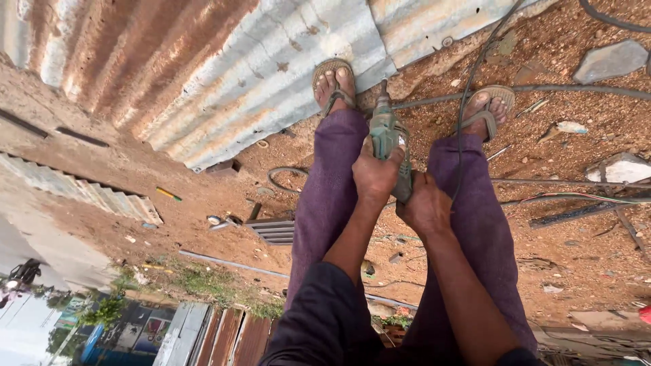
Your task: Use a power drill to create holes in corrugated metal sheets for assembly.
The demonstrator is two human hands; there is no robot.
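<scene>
Left hand (375,171) and right hand (426,205) both clench a green electric drill (388,139), its bit touching the corrugated metal sheet (271,74)

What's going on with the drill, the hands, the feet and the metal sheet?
Drill: gripped by both hands, bit pointing down at the sheet's edge.
Left hand: wrapped around the drill body.
Right hand: closed on the drill handle.
Corrugated sheet: lying flat, rusty in patches.
Sandals: worn; one on the sheet.
Cable: trailing loose over the dirt.

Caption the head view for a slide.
Both hands, left hand and right hand, hold a green power drill over corrugated sheet.
</scene>
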